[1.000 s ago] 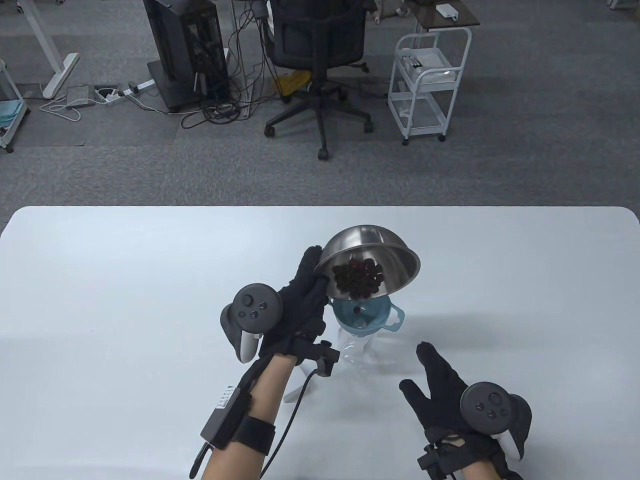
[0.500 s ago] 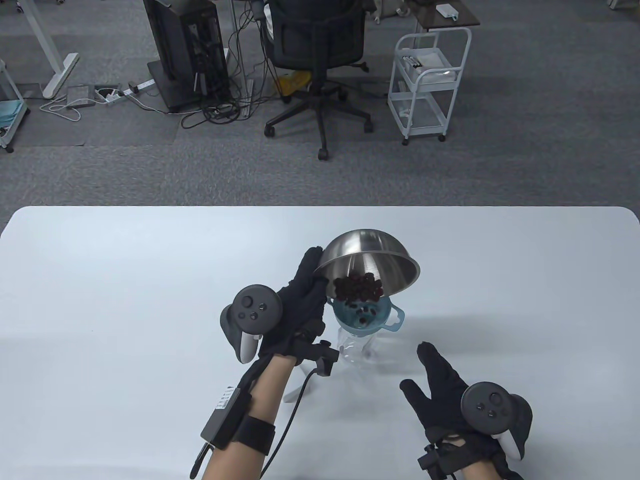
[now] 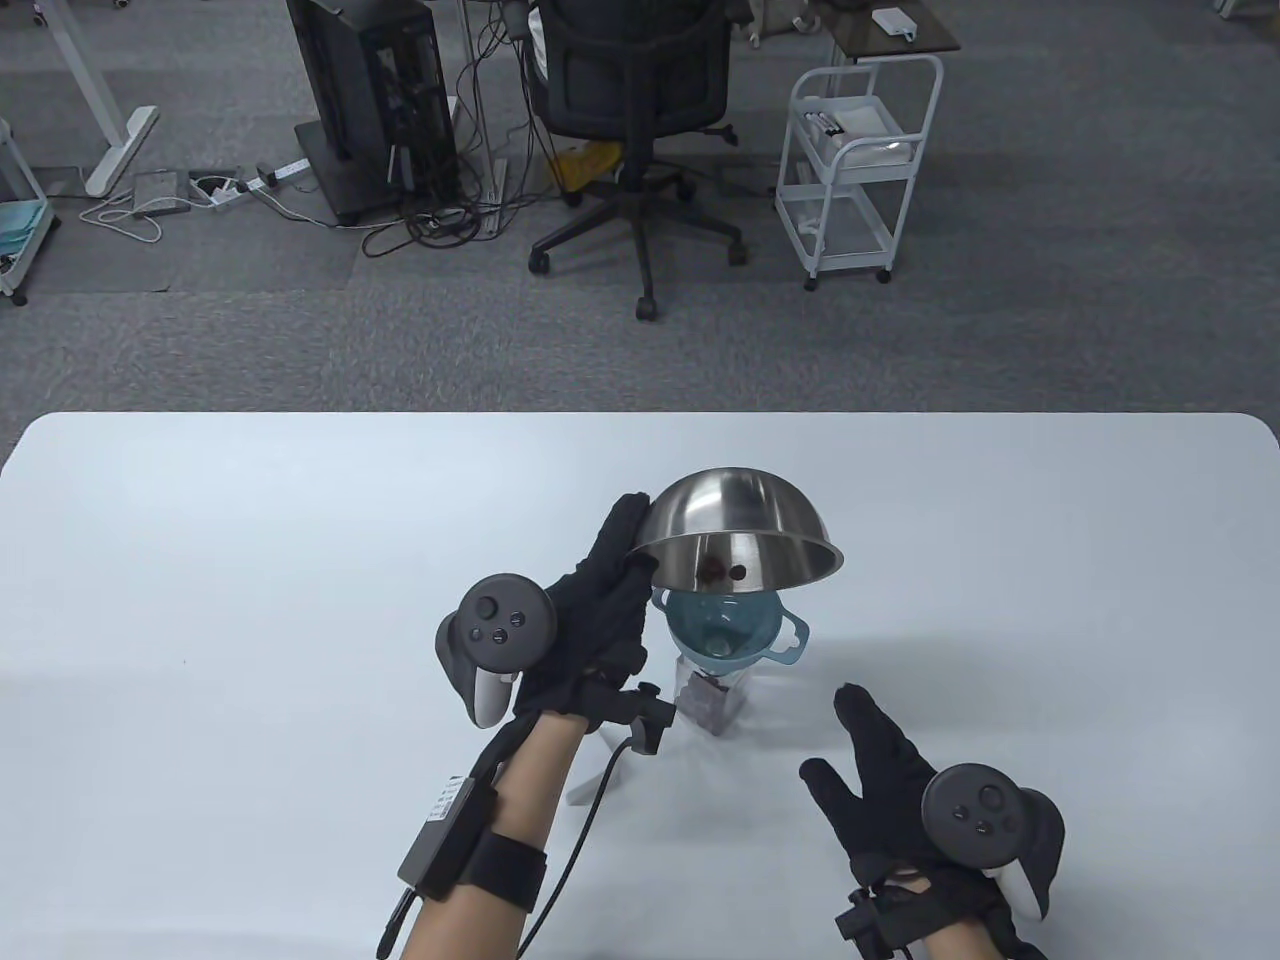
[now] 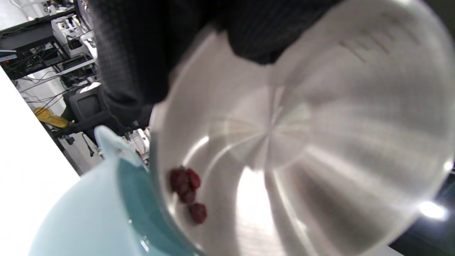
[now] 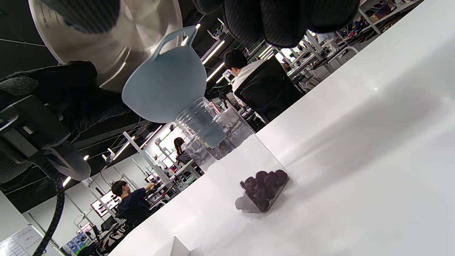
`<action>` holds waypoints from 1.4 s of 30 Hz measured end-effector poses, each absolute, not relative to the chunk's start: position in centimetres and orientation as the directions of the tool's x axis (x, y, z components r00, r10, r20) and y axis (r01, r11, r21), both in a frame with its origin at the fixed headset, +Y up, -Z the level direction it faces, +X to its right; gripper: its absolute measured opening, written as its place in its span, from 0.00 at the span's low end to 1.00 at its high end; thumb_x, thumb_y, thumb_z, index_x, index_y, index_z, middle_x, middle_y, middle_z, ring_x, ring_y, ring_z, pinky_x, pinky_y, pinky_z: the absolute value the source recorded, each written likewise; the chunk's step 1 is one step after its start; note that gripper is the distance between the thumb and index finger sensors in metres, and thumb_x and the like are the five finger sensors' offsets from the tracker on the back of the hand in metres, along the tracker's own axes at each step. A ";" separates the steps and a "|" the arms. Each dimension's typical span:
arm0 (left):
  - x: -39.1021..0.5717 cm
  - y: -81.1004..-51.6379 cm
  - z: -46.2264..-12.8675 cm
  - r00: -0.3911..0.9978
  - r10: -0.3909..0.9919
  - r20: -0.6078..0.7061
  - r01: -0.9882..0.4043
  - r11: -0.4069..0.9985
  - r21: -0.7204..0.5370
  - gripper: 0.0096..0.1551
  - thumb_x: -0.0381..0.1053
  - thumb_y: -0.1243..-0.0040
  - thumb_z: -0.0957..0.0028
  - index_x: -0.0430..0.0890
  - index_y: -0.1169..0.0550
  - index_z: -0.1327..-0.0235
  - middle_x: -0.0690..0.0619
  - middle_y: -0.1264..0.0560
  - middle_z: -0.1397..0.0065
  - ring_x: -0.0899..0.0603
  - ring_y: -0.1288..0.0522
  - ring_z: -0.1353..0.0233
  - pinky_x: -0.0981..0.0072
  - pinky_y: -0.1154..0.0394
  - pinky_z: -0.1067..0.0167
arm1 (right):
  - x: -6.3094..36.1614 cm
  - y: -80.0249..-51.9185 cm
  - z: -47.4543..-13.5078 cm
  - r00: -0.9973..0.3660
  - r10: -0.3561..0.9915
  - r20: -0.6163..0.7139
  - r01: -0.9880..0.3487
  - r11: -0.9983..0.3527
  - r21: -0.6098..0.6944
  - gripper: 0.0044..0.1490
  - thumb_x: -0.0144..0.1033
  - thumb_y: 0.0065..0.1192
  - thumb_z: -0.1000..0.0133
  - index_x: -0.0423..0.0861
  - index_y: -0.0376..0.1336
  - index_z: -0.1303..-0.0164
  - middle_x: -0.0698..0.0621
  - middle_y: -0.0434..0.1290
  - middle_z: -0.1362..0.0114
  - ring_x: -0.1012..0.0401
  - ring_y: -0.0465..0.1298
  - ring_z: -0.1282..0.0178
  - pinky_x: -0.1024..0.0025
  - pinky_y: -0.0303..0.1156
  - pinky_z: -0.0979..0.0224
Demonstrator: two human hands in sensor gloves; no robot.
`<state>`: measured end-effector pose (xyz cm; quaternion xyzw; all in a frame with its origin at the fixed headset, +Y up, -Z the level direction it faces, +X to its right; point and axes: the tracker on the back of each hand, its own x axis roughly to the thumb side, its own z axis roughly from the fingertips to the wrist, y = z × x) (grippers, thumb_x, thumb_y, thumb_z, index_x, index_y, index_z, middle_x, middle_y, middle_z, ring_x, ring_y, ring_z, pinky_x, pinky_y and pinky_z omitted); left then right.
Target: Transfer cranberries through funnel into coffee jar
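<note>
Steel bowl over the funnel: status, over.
Left grip holds tipped steel bowl, right grip open, idle. A few red cranberries stuck in bowl; rest in clear jar. Blue plastic funnel unblocked.

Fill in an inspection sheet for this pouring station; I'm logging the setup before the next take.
Surface: white table, bare where visible.
Job's things: steel bowl tipped over blue funnel seated in clear coffee jar; few cranberries left in bowl, a pile in the jar bottom.
Clutter: nothing seen.
Grippers: left hand grips bowl rim; right hand open, holding nothing.
Cables: black lead along left forearm.
Surroundings: office chair, white cart, floor cables.
</note>
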<state>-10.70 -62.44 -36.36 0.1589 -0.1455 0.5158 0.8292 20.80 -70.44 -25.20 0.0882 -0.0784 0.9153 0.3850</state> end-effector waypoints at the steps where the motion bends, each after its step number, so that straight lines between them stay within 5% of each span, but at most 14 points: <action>1: -10.7 -62.4 -36.4 0.422 0.806 0.416 -0.903 0.416 0.111 0.15 0.43 0.47 0.28 0.54 0.28 0.31 0.45 0.25 0.25 0.38 0.13 0.35 0.58 0.11 0.46 | 20.8 -70.4 -25.2 -0.688 0.691 0.222 -0.719 -0.691 -0.075 0.54 0.62 0.58 0.44 0.37 0.48 0.21 0.36 0.61 0.18 0.39 0.66 0.23 0.45 0.65 0.28; 14: -11.5 -62.5 -36.2 0.422 0.814 0.400 -0.906 0.394 0.154 0.14 0.44 0.47 0.27 0.55 0.27 0.32 0.45 0.25 0.25 0.38 0.14 0.34 0.57 0.11 0.45 | 20.8 -70.4 -25.2 -0.688 0.691 0.223 -0.719 -0.692 -0.073 0.54 0.62 0.58 0.44 0.37 0.48 0.21 0.36 0.61 0.18 0.39 0.66 0.23 0.45 0.65 0.28; 22: -15.4 -62.1 -35.7 0.391 0.863 0.321 -0.911 0.311 0.272 0.16 0.44 0.46 0.29 0.47 0.26 0.31 0.41 0.21 0.31 0.41 0.09 0.42 0.64 0.08 0.53 | 20.8 -70.5 -25.2 -0.690 0.689 0.223 -0.716 -0.694 -0.071 0.54 0.62 0.58 0.44 0.37 0.48 0.21 0.36 0.61 0.18 0.39 0.66 0.23 0.45 0.65 0.28; 32: -24.1 -62.5 -34.3 0.477 0.879 0.008 -0.812 0.437 0.387 0.20 0.44 0.44 0.33 0.35 0.25 0.34 0.36 0.17 0.39 0.46 0.04 0.56 0.69 0.06 0.65 | 20.6 -70.5 -25.2 -0.696 0.684 0.218 -0.710 -0.701 -0.066 0.54 0.62 0.58 0.44 0.37 0.48 0.21 0.36 0.61 0.18 0.39 0.66 0.23 0.45 0.65 0.28; 42: -30.9 -68.2 -33.1 0.344 0.874 -0.345 -0.772 0.472 0.427 0.23 0.46 0.42 0.36 0.32 0.24 0.37 0.37 0.14 0.44 0.49 0.04 0.58 0.72 0.06 0.67 | 20.4 -70.5 -25.2 -0.696 0.682 0.222 -0.708 -0.704 -0.059 0.54 0.62 0.58 0.44 0.37 0.48 0.21 0.36 0.61 0.18 0.39 0.66 0.23 0.45 0.65 0.28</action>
